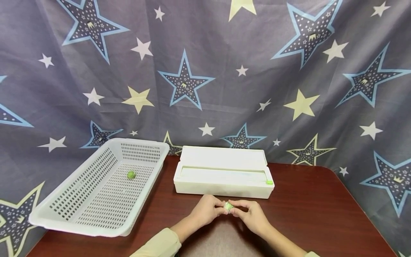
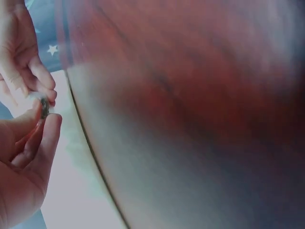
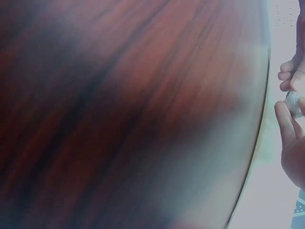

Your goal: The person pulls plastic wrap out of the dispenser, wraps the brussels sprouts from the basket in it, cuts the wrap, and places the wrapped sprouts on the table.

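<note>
In the head view, my left hand point(image 1: 207, 211) and my right hand point(image 1: 252, 216) meet over the table just in front of a white box. Between their fingertips they pinch a small round green sprout point(image 1: 228, 206) covered in shiny clear film. Both wrist views show the sprout held from two sides by thumbs and fingers, and part of it is hidden behind them. The white box, a cling film dispenser point(image 1: 221, 191), has its lid tipped back and a small green slider point(image 1: 269, 182) at its right end.
On the left of the table point(image 1: 308, 207) stands a white perforated basket point(image 1: 141, 207). One bare green sprout point(image 1: 131, 175) lies inside it. A grey cloth point(image 1: 205, 117) with a star pattern hangs close behind the table.
</note>
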`<state>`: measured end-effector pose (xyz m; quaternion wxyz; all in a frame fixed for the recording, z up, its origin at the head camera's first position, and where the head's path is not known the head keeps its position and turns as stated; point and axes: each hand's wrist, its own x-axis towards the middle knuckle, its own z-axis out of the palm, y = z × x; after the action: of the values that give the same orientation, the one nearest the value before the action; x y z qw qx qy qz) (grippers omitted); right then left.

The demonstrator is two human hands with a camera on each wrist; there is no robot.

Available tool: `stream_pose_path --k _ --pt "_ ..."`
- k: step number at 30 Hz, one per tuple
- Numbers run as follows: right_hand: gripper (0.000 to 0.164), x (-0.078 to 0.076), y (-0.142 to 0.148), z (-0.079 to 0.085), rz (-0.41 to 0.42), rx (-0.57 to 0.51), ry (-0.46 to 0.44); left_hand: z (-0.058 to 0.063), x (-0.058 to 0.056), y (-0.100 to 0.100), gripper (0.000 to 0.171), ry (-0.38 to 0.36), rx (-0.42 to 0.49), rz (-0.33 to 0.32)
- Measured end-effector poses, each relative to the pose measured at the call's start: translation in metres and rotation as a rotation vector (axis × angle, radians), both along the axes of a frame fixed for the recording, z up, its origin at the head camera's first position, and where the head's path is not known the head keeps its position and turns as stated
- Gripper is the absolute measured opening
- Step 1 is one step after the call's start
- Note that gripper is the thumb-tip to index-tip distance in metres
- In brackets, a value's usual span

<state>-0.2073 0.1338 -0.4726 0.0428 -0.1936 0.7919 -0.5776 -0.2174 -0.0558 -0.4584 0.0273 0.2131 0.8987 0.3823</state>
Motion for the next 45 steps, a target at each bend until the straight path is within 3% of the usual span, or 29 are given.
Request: stream_pose_path --k 3,8,14,17,20,25,32,39,45 --pt "0.028 0.0 -0.003 0.001 -0.029 -0.015 -0.005 0.002 0.0 -0.001 0.021 0.078 -0.084 -0.022" --pt "0.029 -0.001 -0.003 -0.001 -0.033 -0.034 -0.014 0.001 -0.002 -0.002 0.025 0.072 -0.096 -0.038" --pt "0.042 -0.004 -0.004 -0.002 -0.004 -0.074 -0.042 -0.003 -0.006 0.0 0.03 0.01 0.05 -0.072" --pt "0.045 -0.005 -0.006 -0.002 0.0 -0.066 -0.051 -0.004 -0.005 0.001 0.037 -0.036 0.134 -0.036" --pt "0.042 -0.004 -0.009 -0.001 -0.02 -0.067 -0.05 -0.003 -0.005 0.001 0.035 -0.043 0.143 0.011" --pt "0.038 -0.001 -0.01 0.0 -0.028 -0.067 -0.027 0.001 -0.004 0.001 0.012 -0.007 -0.003 -0.043" --pt "0.041 0.003 -0.009 -0.002 0.011 0.001 -0.019 0.0 -0.002 0.001 0.018 0.141 -0.287 -0.085" --pt "0.038 0.004 -0.008 -0.003 0.057 -0.002 0.01 -0.005 0.002 0.0 0.016 0.186 -0.336 -0.115" --pt "0.036 0.005 -0.014 -0.005 -0.012 0.007 0.016 -0.006 0.007 0.005 0.028 0.251 -0.443 -0.093"
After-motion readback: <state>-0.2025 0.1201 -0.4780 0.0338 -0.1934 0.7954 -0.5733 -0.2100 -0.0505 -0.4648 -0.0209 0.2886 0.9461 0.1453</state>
